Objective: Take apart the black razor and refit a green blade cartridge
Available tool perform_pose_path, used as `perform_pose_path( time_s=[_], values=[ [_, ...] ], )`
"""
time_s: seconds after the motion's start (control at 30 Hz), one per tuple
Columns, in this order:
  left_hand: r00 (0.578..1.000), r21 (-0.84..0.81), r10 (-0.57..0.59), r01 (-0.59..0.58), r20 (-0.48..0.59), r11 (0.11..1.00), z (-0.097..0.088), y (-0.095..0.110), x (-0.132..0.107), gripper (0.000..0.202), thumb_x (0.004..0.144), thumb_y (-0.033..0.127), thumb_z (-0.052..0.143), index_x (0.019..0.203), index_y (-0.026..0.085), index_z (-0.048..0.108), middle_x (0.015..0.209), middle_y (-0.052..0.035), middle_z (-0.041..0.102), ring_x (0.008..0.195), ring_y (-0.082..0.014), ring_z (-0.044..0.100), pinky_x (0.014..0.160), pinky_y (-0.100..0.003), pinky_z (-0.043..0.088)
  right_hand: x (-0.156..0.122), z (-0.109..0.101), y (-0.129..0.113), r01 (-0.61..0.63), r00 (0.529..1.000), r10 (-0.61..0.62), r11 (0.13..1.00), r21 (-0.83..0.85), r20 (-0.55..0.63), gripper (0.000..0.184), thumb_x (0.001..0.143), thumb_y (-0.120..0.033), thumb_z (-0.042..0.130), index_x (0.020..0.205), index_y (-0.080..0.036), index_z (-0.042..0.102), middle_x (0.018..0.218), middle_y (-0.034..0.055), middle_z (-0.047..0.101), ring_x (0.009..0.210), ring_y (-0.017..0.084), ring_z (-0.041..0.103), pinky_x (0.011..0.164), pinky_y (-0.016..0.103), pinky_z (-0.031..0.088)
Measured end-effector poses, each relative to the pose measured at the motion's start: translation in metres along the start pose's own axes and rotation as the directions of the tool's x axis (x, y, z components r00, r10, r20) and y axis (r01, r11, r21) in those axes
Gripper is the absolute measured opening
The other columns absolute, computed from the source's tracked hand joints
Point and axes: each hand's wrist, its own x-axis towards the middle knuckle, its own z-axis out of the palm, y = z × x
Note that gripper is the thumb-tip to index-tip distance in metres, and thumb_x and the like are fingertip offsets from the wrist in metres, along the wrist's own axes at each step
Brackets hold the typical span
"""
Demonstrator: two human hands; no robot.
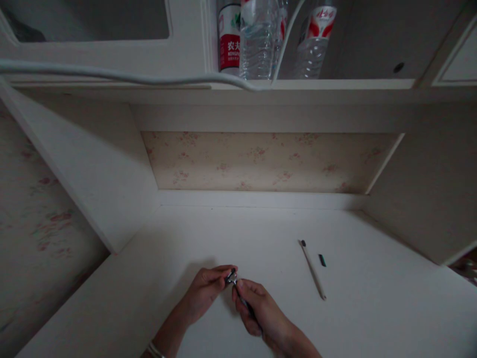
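Both my hands meet over the near middle of a white desk (261,233). My right hand (261,311) is closed round the dark barrel of a pen (242,298). My left hand (206,288) pinches the pen's metal tip end (231,277) with its fingertips. A thin pale refill (312,271) with a dark tip lies on the desk to the right of my hands. Beside it lies a small dark cap-like piece (322,260).
The desk sits in an alcove with white side panels and a floral back wall (261,161). Above, a shelf holds plastic water bottles (259,40) and a red-labelled bottle (228,37). A white cable (112,74) runs along the shelf edge.
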Motion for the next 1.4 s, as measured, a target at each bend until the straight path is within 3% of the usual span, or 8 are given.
perform_pose_path(
  time_s=[0.17,0.37,0.63,0.73,0.87,1.13,1.4],
  values=[
    [1.000,0.076,-0.001,0.001,-0.002,0.997,-0.002,-0.002,-0.001,0.025,0.076,0.034,0.073,0.095,0.019,0.075,0.118,-0.0141,0.065,0.105,-0.0279,0.060,0.098,-0.043,0.039,0.001,0.000,0.001,-0.033,0.998,0.033,0.999,-0.016,-0.044,0.046,0.080,-0.062,0.055,0.073,-0.017,0.052,0.047,-0.0107,0.036,0.028,0.002,0.018,0.026,0.016,0.009],
    [1.000,0.065,-0.024,0.023,0.019,0.998,-0.003,-0.001,-0.001,0.026,0.075,0.036,0.073,0.094,0.018,0.075,0.113,-0.0139,0.068,0.100,-0.0268,0.062,0.095,-0.041,0.041,0.001,0.000,0.005,-0.009,1.000,0.009,0.999,-0.034,0.000,0.047,0.081,-0.063,0.053,0.070,-0.017,0.050,0.046,-0.0104,0.036,0.028,0.002,0.019,0.026,0.016,0.011],
    [0.995,-0.034,-0.021,0.025,0.093,0.999,0.008,0.011,0.000,0.028,0.077,0.033,0.072,0.101,0.019,0.073,0.096,-0.0107,0.072,0.068,-0.0152,0.059,0.071,-0.030,0.045,0.000,0.001,0.007,0.016,1.000,-0.016,0.999,-0.035,0.026,0.047,0.084,-0.063,0.050,0.085,-0.016,0.056,0.054,-0.0096,0.038,0.032,0.002,0.021,0.028,0.015,0.014],
    [0.999,-0.067,0.010,-0.007,0.048,0.998,0.007,0.007,0.000,0.025,0.075,0.034,0.074,0.097,0.021,0.074,0.103,-0.0102,0.071,0.076,-0.0172,0.061,0.070,-0.029,0.045,0.001,0.001,0.008,0.058,0.998,-0.057,0.997,-0.050,0.017,0.047,0.085,-0.063,0.048,0.085,-0.016,0.056,0.052,-0.0102,0.036,0.031,0.002,0.021,0.027,0.016,0.014],
    [0.999,-0.059,0.021,-0.023,-0.033,0.998,0.004,-0.001,0.001,0.024,0.073,0.034,0.075,0.094,0.022,0.075,0.112,-0.0107,0.068,0.092,-0.0214,0.061,0.080,-0.032,0.044,0.003,0.002,0.007,0.069,0.997,-0.073,0.992,-0.110,-0.029,0.052,0.081,-0.068,0.047,0.084,-0.017,0.054,0.052,-0.0102,0.037,0.031,0.002,0.022,0.028,0.016,0.015],
    [0.997,-0.048,0.019,-0.023,-0.080,0.999,0.007,-0.001,0.002,0.028,0.072,0.035,0.076,0.096,0.019,0.075,0.114,-0.0121,0.067,0.095,-0.0236,0.062,0.085,-0.034,0.044,0.004,0.003,0.008,0.108,0.985,-0.140,0.958,-0.265,-0.105,0.049,0.083,-0.065,0.048,0.085,-0.017,0.056,0.052,-0.0094,0.034,0.037,0.004,0.024,0.034,0.017,0.016],
    [0.995,-0.022,0.007,-0.009,-0.098,1.000,0.008,-0.001,0.003,0.030,0.073,0.035,0.076,0.097,0.018,0.074,0.115,-0.0129,0.067,0.102,-0.0258,0.061,0.094,-0.038,0.042,0.004,0.004,0.007,0.053,0.987,-0.084,0.975,-0.214,-0.138,0.049,0.082,-0.067,0.047,0.081,-0.019,0.054,0.049,-0.0098,0.033,0.034,0.005,0.021,0.033,0.020,0.012]
  ],
)
